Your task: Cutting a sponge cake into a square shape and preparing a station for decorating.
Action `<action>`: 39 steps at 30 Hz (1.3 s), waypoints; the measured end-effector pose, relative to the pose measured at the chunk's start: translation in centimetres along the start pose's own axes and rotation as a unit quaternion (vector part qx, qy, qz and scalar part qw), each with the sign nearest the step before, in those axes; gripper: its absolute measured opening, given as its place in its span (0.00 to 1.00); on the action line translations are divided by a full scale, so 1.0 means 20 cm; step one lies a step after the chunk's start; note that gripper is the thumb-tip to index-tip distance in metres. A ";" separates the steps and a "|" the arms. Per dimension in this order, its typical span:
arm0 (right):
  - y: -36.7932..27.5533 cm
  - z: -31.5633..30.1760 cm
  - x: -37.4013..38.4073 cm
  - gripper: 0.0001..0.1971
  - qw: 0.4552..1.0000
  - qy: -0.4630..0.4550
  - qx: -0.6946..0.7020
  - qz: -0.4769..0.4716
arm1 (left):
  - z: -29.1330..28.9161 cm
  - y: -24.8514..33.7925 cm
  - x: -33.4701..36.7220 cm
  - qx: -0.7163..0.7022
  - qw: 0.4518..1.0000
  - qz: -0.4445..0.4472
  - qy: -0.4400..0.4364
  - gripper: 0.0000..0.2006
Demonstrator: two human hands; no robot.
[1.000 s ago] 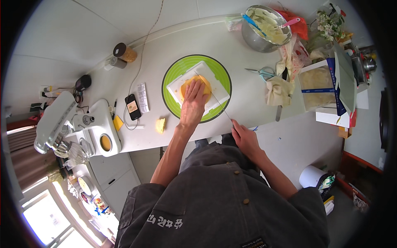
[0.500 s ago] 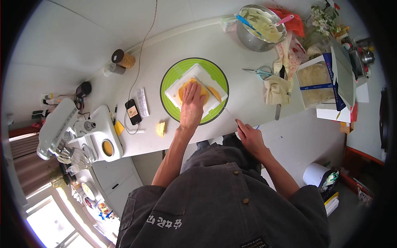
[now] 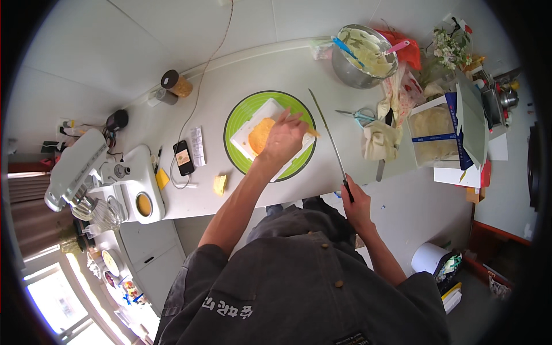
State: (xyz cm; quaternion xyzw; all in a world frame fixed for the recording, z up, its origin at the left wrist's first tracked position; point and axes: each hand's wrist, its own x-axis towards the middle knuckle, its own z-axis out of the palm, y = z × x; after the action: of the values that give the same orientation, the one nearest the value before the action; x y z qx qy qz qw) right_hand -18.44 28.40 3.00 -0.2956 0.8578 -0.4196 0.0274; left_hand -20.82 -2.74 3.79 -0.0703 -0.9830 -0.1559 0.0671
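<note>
A round yellow-orange sponge cake layer (image 3: pixel 260 135) lies on a white square board (image 3: pixel 242 138), on a green round turntable mat (image 3: pixel 234 118). My left hand (image 3: pixel 284 139) is over the cake's right side, its fingers bent and partly blurred. At its fingertips a narrow slice of cake (image 3: pixel 312 131) shows, mostly hidden by the hand and apparently pinched. My right hand (image 3: pixel 356 201) is closed round the black handle of a long thin knife (image 3: pixel 329 134). The blade points away from me, right of the mat and apart from the cake.
Right of the knife lie scissors (image 3: pixel 362 117) and a cloth (image 3: pixel 379 141). A steel bowl of cream (image 3: pixel 353 72) with spatulas stands behind them, an opened cake box (image 3: pixel 434 123) farther right. At left are a phone (image 3: pixel 183 158), a cake scrap (image 3: pixel 220 184) and a stand mixer (image 3: pixel 80 172).
My left hand has lifted from flat on the cake and shifted right, with the cut slice moving right too. The knife has swung from the cake to the mat's right.
</note>
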 end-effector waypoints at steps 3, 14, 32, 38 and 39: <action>-0.01 0.00 -0.03 0.19 0.999 -0.019 0.013 0.049 | -0.21 0.11 -0.03 -0.182 0.942 -0.153 0.237 0.14; -0.12 0.12 0.04 0.19 0.996 -0.083 0.013 0.031 | 0.23 -0.26 -1.29 -0.195 0.725 -0.611 0.251 0.20; -0.21 0.23 0.01 0.19 0.996 -0.039 0.020 0.081 | -0.13 -0.13 -0.48 -0.040 0.995 -0.016 0.094 0.27; -0.19 0.25 0.01 0.19 0.994 -0.058 -0.024 0.094 | -0.08 -0.17 -0.38 -0.002 0.995 0.015 0.102 0.26; -0.17 0.26 0.01 0.19 0.995 -0.051 -0.033 0.075 | -0.08 -0.16 -0.38 -0.012 0.995 0.002 0.098 0.27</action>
State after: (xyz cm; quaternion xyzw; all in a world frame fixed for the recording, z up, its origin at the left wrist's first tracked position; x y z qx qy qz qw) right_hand -15.47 23.00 2.09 -0.2522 0.8885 -0.3721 0.0925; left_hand -13.72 -7.14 3.21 -0.0578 -0.9695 -0.1738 0.1630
